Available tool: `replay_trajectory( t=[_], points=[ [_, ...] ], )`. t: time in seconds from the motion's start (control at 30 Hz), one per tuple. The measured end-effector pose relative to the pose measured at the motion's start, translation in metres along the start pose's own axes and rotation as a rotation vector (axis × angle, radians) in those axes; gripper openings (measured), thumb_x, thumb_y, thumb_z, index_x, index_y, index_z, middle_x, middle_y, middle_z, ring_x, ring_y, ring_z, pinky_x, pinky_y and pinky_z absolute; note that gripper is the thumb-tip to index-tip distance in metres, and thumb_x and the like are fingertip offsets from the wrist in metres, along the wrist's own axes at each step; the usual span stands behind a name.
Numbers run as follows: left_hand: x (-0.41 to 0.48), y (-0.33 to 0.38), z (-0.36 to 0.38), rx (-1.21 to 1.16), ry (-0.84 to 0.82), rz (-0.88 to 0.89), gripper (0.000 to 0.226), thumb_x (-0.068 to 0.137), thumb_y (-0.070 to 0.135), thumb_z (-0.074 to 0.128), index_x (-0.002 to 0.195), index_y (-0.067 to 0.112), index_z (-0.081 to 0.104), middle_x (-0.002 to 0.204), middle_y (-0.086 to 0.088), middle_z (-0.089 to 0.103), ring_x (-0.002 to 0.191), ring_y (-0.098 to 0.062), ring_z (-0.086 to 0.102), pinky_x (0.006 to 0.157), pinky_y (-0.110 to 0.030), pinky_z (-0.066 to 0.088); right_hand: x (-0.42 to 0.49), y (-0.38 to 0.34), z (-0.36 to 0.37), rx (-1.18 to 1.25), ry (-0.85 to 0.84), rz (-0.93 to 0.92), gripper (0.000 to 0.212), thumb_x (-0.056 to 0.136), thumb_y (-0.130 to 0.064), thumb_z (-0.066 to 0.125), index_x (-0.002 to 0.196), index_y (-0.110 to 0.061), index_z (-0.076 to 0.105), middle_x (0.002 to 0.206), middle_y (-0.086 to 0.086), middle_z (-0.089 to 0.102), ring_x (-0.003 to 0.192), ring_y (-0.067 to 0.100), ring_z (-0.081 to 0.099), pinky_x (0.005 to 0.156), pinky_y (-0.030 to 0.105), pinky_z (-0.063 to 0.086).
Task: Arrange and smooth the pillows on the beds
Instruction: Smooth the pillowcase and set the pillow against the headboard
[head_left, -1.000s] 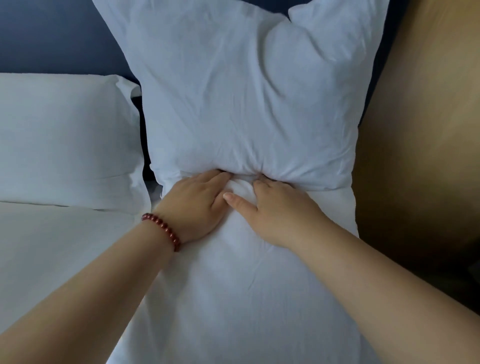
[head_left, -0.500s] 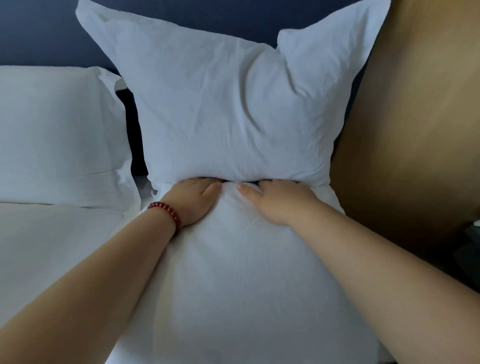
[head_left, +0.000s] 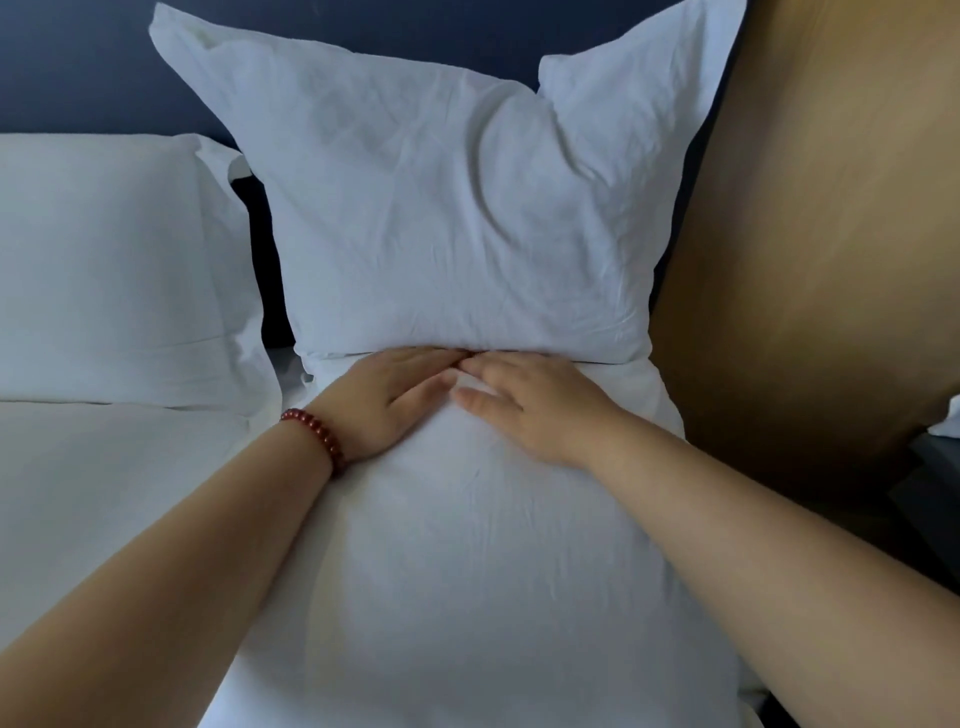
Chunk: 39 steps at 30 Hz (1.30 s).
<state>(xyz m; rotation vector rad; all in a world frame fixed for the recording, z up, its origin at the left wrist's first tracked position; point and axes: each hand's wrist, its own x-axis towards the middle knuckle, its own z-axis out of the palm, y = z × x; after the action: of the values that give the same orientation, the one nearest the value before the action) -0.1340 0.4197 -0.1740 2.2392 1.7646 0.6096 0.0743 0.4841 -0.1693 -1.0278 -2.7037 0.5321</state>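
Observation:
A large white pillow (head_left: 447, 208) stands upright against the dark blue headboard (head_left: 78, 67), creased and dented near its top right corner. A second white pillow (head_left: 467, 571) lies flat in front of it, running toward me. My left hand (head_left: 384, 400), with a red bead bracelet at the wrist, lies flat on the lower pillow where the two pillows meet. My right hand (head_left: 524, 400) lies flat beside it, fingers straight. The fingertips of both hands are tucked into the seam under the upright pillow.
Another white pillow (head_left: 104, 270) lies at the left against the headboard, on the white sheet (head_left: 104, 493). A tan wooden panel (head_left: 831, 234) rises close on the right, with a dark surface (head_left: 930, 493) below it.
Both hands have flattened and slid together at the seam. The upright pillow stands a little lower in view, with both top corners showing.

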Motion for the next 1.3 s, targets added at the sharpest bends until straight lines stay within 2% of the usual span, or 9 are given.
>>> replay_trajectory(
  t=[0.1, 0.23, 0.4, 0.47, 0.57, 0.73, 0.9, 1.03, 1.3],
  points=[
    [-0.014, -0.045, -0.016, 0.041, -0.062, -0.254, 0.075, 0.083, 0.075, 0.019, 0.142, 0.037, 0.046, 0.146, 0.011, 0.047, 0.138, -0.010, 0.037, 0.115, -0.022, 0.017, -0.006, 0.045, -0.010, 0.167, -0.087, 0.211, 0.058, 0.094, -0.069, 0.031, 0.148, -0.046, 0.034, 0.156, -0.013, 0.034, 0.143, 0.015, 0.031, 0.112, 0.027, 0.024],
    [-0.023, -0.056, -0.024, 0.078, -0.074, -0.334, 0.085, 0.080, 0.083, 0.015, 0.142, 0.033, 0.046, 0.145, 0.008, 0.048, 0.136, -0.012, 0.038, 0.113, -0.025, 0.020, -0.021, 0.071, -0.013, 0.103, -0.061, 0.320, 0.059, 0.094, -0.069, 0.025, 0.149, -0.046, 0.032, 0.158, -0.011, 0.032, 0.144, 0.017, 0.030, 0.111, 0.028, 0.024],
    [-0.017, -0.023, -0.016, 0.076, 0.031, 0.030, 0.068, 0.092, 0.065, 0.021, 0.137, 0.027, 0.055, 0.135, 0.015, 0.054, 0.128, -0.002, 0.043, 0.110, -0.016, 0.024, -0.015, 0.021, -0.001, 0.162, 0.069, 0.023, 0.063, 0.091, -0.068, 0.035, 0.142, -0.033, 0.049, 0.143, -0.012, 0.051, 0.131, 0.008, 0.046, 0.112, 0.028, 0.033],
    [-0.018, -0.037, -0.011, -0.001, 0.007, -0.089, 0.058, 0.096, 0.060, 0.024, 0.139, 0.032, 0.050, 0.139, 0.017, 0.049, 0.131, -0.002, 0.038, 0.110, -0.014, 0.018, -0.009, 0.020, 0.004, 0.139, -0.010, -0.086, 0.064, 0.093, -0.064, 0.033, 0.147, -0.032, 0.043, 0.151, -0.015, 0.041, 0.139, 0.003, 0.034, 0.118, 0.025, 0.022],
    [-0.024, -0.067, -0.017, -0.086, 0.005, -0.372, 0.044, 0.103, 0.047, 0.028, 0.138, 0.033, 0.051, 0.137, 0.013, 0.049, 0.127, -0.007, 0.041, 0.106, -0.018, 0.020, -0.011, 0.078, -0.002, 0.229, -0.031, 0.165, 0.059, 0.092, -0.072, 0.028, 0.143, -0.046, 0.046, 0.149, -0.017, 0.045, 0.139, 0.007, 0.038, 0.118, 0.032, 0.026],
    [-0.032, -0.070, -0.011, -0.086, 0.022, -0.470, 0.044, 0.103, 0.049, 0.026, 0.127, 0.030, 0.057, 0.122, 0.008, 0.058, 0.110, -0.011, 0.048, 0.096, -0.027, 0.031, -0.040, 0.122, -0.006, 0.255, 0.054, 0.368, 0.063, 0.094, -0.070, 0.024, 0.140, -0.037, 0.053, 0.145, -0.010, 0.052, 0.134, 0.013, 0.045, 0.116, 0.041, 0.032],
    [-0.039, -0.041, -0.020, 0.004, 0.065, -0.208, 0.066, 0.089, 0.073, 0.017, 0.119, 0.032, 0.059, 0.120, 0.015, 0.060, 0.118, -0.010, 0.051, 0.106, -0.037, 0.036, -0.048, 0.103, 0.002, 0.137, 0.264, 0.392, 0.052, 0.103, -0.050, 0.026, 0.132, -0.022, 0.060, 0.140, -0.003, 0.053, 0.130, 0.019, 0.045, 0.104, 0.034, 0.035],
    [-0.024, 0.026, -0.012, 0.074, -0.010, -0.126, 0.089, 0.077, 0.080, 0.014, 0.144, 0.030, 0.044, 0.141, 0.021, 0.040, 0.135, -0.002, 0.031, 0.108, -0.013, 0.012, -0.050, 0.092, 0.004, 0.252, 0.281, 0.503, 0.059, 0.103, -0.053, 0.022, 0.142, -0.020, 0.050, 0.155, 0.000, 0.039, 0.142, 0.020, 0.035, 0.114, 0.037, 0.028],
    [0.073, 0.103, 0.044, 0.094, -0.261, 0.006, 0.067, 0.096, 0.065, 0.019, 0.150, 0.030, 0.033, 0.156, 0.009, 0.033, 0.144, -0.011, 0.026, 0.118, -0.029, 0.015, -0.056, 0.125, 0.009, 0.810, 0.420, 0.766, 0.064, 0.091, -0.072, 0.036, 0.144, -0.038, 0.044, 0.147, -0.003, 0.050, 0.134, 0.023, 0.047, 0.112, 0.048, 0.037]
  ],
)
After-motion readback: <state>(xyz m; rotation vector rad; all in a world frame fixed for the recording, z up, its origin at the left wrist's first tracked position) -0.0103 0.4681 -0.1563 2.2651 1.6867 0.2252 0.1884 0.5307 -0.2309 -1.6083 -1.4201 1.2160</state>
